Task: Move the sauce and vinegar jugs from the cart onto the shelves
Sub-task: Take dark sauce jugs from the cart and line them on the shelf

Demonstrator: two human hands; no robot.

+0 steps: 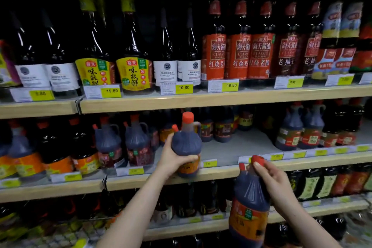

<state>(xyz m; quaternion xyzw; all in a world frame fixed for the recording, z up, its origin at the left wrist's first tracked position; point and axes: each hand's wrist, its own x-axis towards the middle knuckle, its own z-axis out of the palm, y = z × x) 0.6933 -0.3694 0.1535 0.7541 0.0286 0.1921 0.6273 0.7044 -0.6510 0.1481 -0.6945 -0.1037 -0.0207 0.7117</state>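
Dark jugs (186,143) within curled fingers (190,158)

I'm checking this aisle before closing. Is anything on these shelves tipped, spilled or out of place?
Nothing stands out. No spill or tipped bottle shows. The middle shelf has a bare gap, where the left hand is setting a jug. The right hand holds another jug.

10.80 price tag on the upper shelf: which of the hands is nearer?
Left. The left hand, gripping a jug at the middle shelf, is almost straight below the 10.80 price tag. The right hand, holding another jug, is lower and further right.
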